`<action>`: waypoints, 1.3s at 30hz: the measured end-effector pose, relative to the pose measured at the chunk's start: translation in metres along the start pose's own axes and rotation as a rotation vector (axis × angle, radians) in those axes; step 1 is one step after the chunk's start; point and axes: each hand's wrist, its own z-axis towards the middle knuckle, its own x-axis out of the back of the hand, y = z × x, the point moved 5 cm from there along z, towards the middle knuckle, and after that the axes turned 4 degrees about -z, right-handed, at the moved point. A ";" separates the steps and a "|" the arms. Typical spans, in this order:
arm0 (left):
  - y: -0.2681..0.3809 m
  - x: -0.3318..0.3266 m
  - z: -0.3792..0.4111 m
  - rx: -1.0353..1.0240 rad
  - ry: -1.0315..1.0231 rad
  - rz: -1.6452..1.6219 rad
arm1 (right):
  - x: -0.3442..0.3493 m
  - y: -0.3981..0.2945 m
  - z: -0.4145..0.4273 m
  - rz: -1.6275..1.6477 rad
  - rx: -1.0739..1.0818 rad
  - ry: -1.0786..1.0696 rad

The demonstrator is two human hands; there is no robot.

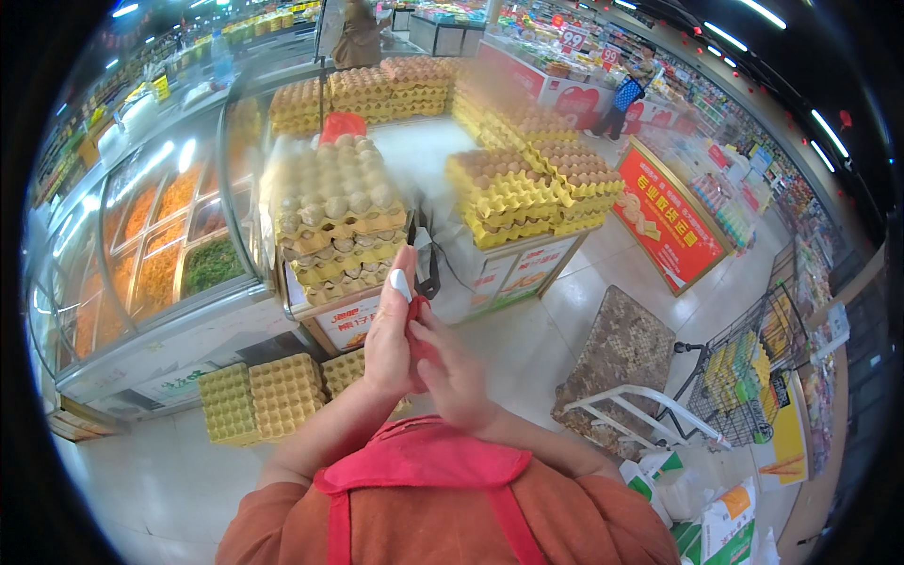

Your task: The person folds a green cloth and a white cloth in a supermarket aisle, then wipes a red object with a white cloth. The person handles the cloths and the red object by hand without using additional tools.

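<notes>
Close in front of my chest, my left hand [390, 332] is raised with its fingers straight and close together; something white covers a fingertip or thumb tip. My right hand [452, 374], slightly blurred, is against or very near it. A red cloth-like item [422, 339] shows between the palms; which hand holds it is unclear. Beyond my hands rise stacked trays of pale eggs [339, 205] on a display stand. Stacks of brown eggs in yellow trays [515, 183] stand to the right, and more egg trays [388, 92] line the back.
Empty egg trays [261, 402] sit on the floor at left, below a glass food case [169, 233]. To the right are a red sign board [671, 212], a flat trolley [614, 360] and a wire shopping cart [741, 367]. A person [628, 88] stands in the back aisle.
</notes>
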 end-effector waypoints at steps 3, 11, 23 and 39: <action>-0.016 0.009 -0.007 -0.089 -0.142 0.143 | 0.001 0.011 -0.006 0.188 -0.076 0.105; -0.039 0.010 -0.018 0.161 -0.046 -0.221 | 0.035 0.004 0.027 0.182 -0.030 0.209; -0.014 0.008 -0.016 0.030 -0.111 -0.216 | 0.004 -0.007 -0.001 -0.158 0.101 -0.029; -0.017 0.006 -0.018 0.096 -0.066 -0.539 | 0.006 -0.027 0.012 -0.344 0.177 0.010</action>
